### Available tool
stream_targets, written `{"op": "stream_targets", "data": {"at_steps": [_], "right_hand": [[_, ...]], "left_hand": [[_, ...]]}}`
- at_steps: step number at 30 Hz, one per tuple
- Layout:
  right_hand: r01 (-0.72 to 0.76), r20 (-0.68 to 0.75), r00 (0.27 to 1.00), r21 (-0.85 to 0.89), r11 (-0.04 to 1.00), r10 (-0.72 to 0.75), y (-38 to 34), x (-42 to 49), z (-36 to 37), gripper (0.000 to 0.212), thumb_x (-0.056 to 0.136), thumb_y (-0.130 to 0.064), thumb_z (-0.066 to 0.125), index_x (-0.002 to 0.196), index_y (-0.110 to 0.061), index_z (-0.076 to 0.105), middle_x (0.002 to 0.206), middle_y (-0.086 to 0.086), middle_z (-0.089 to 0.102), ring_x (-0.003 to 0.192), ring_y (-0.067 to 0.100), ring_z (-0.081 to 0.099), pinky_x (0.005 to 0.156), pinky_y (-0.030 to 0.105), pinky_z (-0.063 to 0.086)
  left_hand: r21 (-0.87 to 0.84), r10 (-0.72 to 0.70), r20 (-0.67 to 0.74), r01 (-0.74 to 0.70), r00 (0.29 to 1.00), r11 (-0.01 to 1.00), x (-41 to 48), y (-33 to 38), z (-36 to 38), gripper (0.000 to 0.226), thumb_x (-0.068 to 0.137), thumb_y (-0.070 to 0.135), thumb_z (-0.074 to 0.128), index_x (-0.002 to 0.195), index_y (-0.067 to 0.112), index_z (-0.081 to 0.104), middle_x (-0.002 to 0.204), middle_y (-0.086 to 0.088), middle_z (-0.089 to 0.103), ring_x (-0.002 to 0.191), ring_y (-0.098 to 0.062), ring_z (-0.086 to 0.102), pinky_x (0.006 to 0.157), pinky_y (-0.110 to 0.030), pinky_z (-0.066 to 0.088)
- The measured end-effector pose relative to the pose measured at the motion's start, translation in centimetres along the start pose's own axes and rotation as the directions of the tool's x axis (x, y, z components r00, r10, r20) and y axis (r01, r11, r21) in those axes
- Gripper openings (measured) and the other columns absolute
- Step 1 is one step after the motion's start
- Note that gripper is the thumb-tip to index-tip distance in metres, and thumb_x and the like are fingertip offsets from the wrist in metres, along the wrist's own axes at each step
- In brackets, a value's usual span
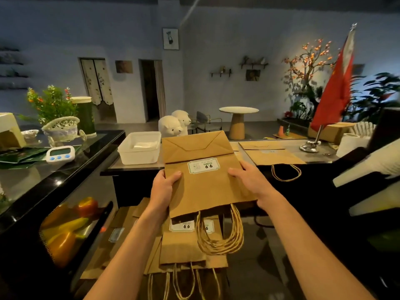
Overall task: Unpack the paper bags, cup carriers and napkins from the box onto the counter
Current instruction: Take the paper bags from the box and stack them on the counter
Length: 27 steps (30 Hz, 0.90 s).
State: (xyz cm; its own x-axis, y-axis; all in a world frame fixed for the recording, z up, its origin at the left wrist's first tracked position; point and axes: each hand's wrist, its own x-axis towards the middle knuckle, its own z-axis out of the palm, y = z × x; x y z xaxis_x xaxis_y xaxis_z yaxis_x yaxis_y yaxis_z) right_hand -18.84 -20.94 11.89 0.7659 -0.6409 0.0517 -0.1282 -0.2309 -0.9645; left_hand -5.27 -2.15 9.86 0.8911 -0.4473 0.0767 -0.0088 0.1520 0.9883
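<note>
Left hand (165, 187): gripping the paper bags (207, 187) by the left edge.
Right hand (249, 180): gripping the right edge, holding them level.
Why: likely going onto the far worktop (318, 159).

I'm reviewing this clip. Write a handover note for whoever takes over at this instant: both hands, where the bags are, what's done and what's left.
Left grip: holds the left edge of the held paper bags, thumb on top.
Right grip: holds their right edge.
Position: the bundle is flat, in the air over the near edge of the counter, with the handles hanging toward the person.
Done: flat bags lie on the counter, right of the white tub.
Left: set this bundle down, then fetch the remaining bags lying below. No cup carriers or napkins are clearly identifiable.
</note>
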Motion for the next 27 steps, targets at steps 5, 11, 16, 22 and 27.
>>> {"op": "stream_targets", "data": {"at_steps": [5, 11, 16, 22, 27], "right_hand": [[0.028, -0.148, 0.989, 0.07, 0.997, -0.017, 0.1, 0.7, -3.3, 0.024, 0.101, -0.033, 0.057, 0.124, -0.035, 0.062, 0.117, -0.006, 0.065, 0.109, 0.017, 0.057, 0.09, 0.042, 0.044], [-0.046, -0.25, 0.966, 0.072, 0.996, 0.063, -0.2, 2.7, -8.5, 0.012, 0.099, -0.034, 0.057, 0.105, -0.038, 0.066, 0.115, -0.004, 0.065, 0.111, 0.024, 0.056, 0.1, 0.049, 0.044], [-0.102, -0.325, 0.939, 0.054, 0.993, 0.114, -1.2, 5.2, -12.5, 0.014, 0.096, -0.031, 0.056, 0.101, -0.025, 0.067, 0.108, -0.002, 0.059, 0.1, 0.018, 0.05, 0.077, 0.036, 0.036], [-0.11, -0.331, 0.938, -0.015, 0.994, 0.1, -1.6, 9.7, -17.5, 0.02, 0.089, -0.012, 0.053, 0.097, -0.017, 0.07, 0.103, -0.001, 0.063, 0.095, 0.017, 0.051, 0.077, 0.036, 0.038], [-0.106, -0.293, 0.952, -0.038, 0.994, 0.09, 0.0, 14.1, -21.1, 0.031, 0.093, -0.008, 0.054, 0.117, -0.021, 0.07, 0.115, -0.002, 0.068, 0.108, 0.018, 0.058, 0.081, 0.035, 0.045]], "left_hand": [[-0.097, -0.075, 0.221, 0.099, 0.972, 0.99, 1.0, 0.7, 3.2, 0.028, 0.101, 0.034, 0.052, 0.123, 0.017, 0.061, 0.115, -0.016, 0.07, 0.098, -0.031, 0.067, 0.073, -0.038, 0.055], [0.014, -0.016, 0.323, 0.012, 0.946, 1.0, 3.4, 1.6, 9.3, 0.016, 0.103, 0.025, 0.049, 0.116, 0.027, 0.057, 0.117, -0.01, 0.064, 0.104, -0.03, 0.062, 0.084, -0.043, 0.053], [0.042, -0.03, 0.341, 0.017, 0.939, 0.999, 5.9, 2.4, 14.3, 0.025, 0.103, 0.023, 0.047, 0.127, 0.026, 0.052, 0.114, -0.002, 0.059, 0.105, -0.025, 0.057, 0.085, -0.042, 0.051], [0.068, -0.063, 0.362, 0.041, 0.93, 0.997, 9.8, 2.9, 20.1, 0.029, 0.104, 0.021, 0.046, 0.132, 0.021, 0.05, 0.112, 0.0, 0.059, 0.103, -0.021, 0.056, 0.073, -0.034, 0.045], [0.126, -0.119, 0.348, 0.079, 0.93, 0.989, 13.0, 2.7, 24.3, 0.014, 0.103, 0.02, 0.048, 0.116, 0.024, 0.05, 0.106, 0.001, 0.057, 0.097, -0.017, 0.053, 0.08, -0.036, 0.048]]}}
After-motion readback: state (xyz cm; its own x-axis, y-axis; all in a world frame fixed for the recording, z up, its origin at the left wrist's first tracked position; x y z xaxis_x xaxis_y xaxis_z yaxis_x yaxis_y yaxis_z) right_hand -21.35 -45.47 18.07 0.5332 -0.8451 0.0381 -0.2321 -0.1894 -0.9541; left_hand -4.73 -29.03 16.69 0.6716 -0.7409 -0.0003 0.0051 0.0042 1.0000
